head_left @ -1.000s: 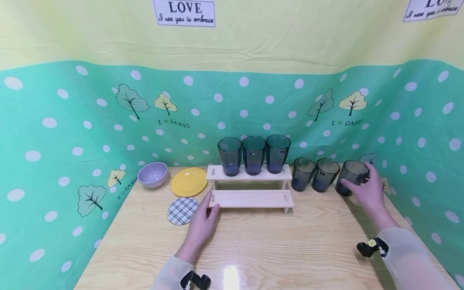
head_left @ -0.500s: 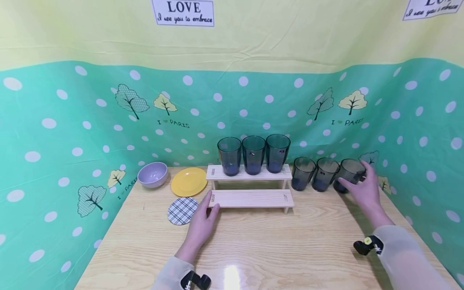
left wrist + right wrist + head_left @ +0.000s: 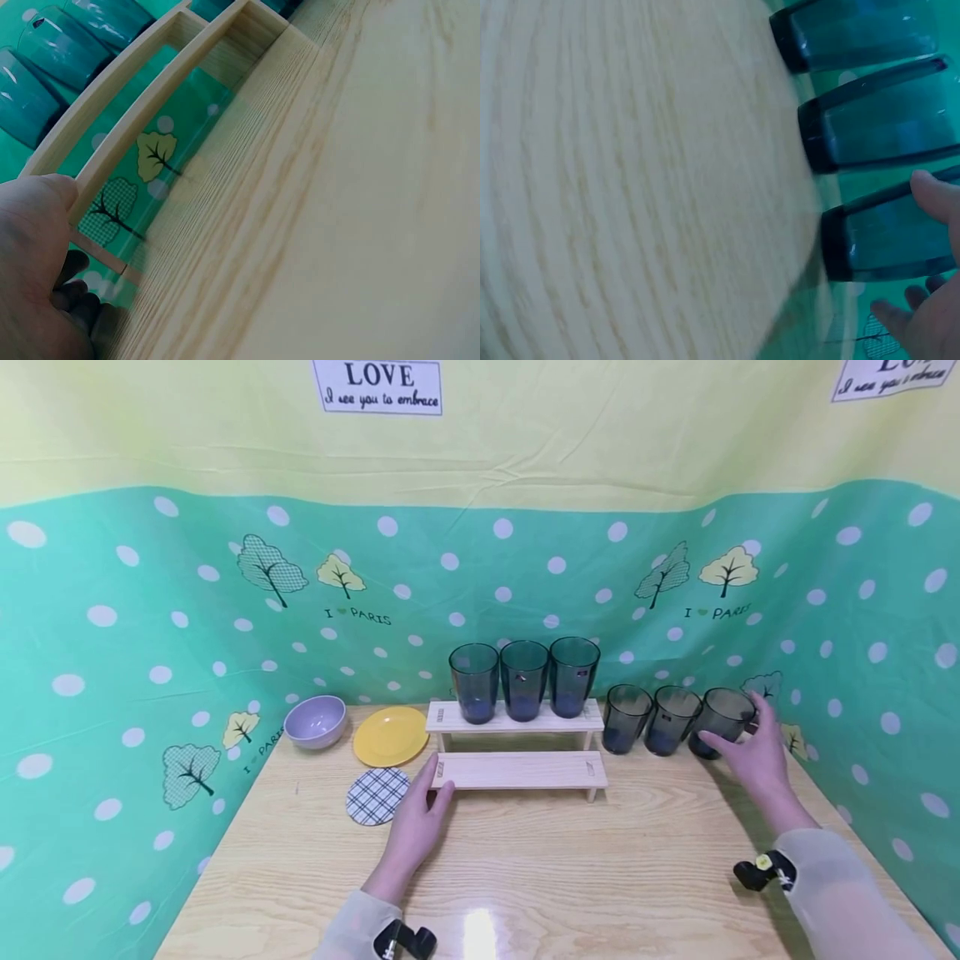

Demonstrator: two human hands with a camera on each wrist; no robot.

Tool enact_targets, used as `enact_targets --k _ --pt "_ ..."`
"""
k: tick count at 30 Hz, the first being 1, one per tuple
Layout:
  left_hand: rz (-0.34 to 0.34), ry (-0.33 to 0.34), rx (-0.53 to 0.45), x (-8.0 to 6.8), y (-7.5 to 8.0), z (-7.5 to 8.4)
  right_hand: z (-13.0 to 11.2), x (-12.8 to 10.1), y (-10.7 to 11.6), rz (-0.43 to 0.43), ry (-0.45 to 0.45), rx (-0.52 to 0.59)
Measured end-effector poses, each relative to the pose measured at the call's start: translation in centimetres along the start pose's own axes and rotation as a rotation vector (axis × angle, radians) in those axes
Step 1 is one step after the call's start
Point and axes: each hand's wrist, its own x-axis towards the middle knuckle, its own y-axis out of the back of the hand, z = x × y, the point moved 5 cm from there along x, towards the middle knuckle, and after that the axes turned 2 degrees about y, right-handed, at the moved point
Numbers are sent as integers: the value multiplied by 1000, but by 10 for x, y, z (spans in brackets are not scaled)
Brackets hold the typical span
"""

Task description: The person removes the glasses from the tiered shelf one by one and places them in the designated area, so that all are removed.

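Observation:
My left hand [image 3: 416, 822] holds the left end of the lower wooden shelf [image 3: 521, 770], thumb at its front edge. In the left wrist view the thumb lies against the wood [image 3: 112, 161] and the other fingers curl below. At the right, my right hand [image 3: 757, 760] spans a dark tinted drinking glass [image 3: 722, 718], thumb on its near left side and fingers at its right. This glass stands upright beside two matching glasses, a middle one [image 3: 672, 722] and a left one [image 3: 627, 722]. In the right wrist view the thumb touches the glass [image 3: 892, 240]; some fingers hang below it.
Three taller tinted glasses [image 3: 525, 681] stand in a row on the upper wooden shelf [image 3: 442, 717]. To the left are a purple bowl [image 3: 316, 723], a yellow plate [image 3: 390, 737] and a checked round coaster [image 3: 377, 797]. A polka-dot cloth [image 3: 502, 568] encloses the table's back and sides.
The right hand has shifted the rightmost glass slightly left and back, closer to the middle glass, then stayed nearly still. The left hand has kept its place at the lower shelf.

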Motion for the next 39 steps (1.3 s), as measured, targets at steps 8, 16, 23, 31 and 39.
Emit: enact_targets --k 8,16,23,31,39 --pt "-3 3 -6 0 0 2 -16 -9 12 2 0 -7" --pt "-4 -7 -8 1 1 3 -45 -17 22 26 77 -22" --pt "-5 -3 -10 1 0 3 -85 -22 24 54 139 -15" --pt "0 -13 -10 1 0 2 -132 -30 9 26 223 84" --pt "-2 -7 -9 1 0 3 -166 -35 -15 -25 283 168"
